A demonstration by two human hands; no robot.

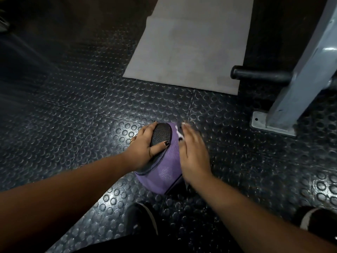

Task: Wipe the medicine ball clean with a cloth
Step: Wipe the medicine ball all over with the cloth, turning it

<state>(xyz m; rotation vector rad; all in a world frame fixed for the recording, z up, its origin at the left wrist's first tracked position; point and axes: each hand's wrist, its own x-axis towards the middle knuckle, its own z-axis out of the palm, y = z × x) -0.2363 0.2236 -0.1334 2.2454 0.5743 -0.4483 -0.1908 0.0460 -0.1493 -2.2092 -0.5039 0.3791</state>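
On black studded rubber floor (73, 106), near grey mat (191, 52): purple-and-black textured medicine ball (167, 167). Left hand (144, 148) grips ball's black end panel, thumb curled over it. Right hand (193, 156), motion-blurred, fingers straight, presses white cloth (184, 123) against ball's right side; cloth mostly hidden. Grey steel post (300, 70) at right.

One ball (167, 167); two hands (144, 145) (193, 154); one mat (187, 48); two shoes (144, 216) (313, 218); maybe one cloth (184, 122).
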